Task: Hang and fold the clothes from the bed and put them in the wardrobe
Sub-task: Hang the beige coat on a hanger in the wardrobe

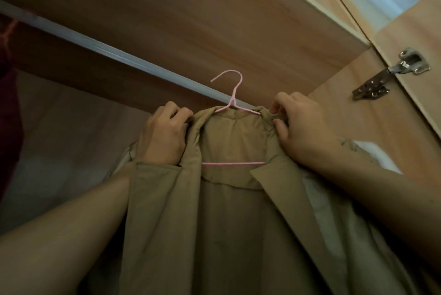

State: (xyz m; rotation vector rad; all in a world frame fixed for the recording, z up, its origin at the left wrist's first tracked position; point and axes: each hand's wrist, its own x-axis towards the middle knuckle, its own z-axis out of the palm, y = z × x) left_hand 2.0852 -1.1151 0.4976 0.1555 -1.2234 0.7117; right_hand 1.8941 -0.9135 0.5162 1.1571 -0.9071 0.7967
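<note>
The view is dim and warm-toned inside the wardrobe (214,20); the brightest patch is cool daylight at the upper right corner. The lower left falls into deep shadow (the dark garment (7,104) there is barely legible). Soft blur covers everything, the rail (107,50) smeared with a pale glint. The hinge (393,72) catches small highlights. Straight edges bow from wide-angle distortion.

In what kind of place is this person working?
Most likely inside an open wardrobe. A metal rail runs under a wooden shelf, and a door hinge shows at the right. Both hands hold a coat on a pink hanger.
</note>
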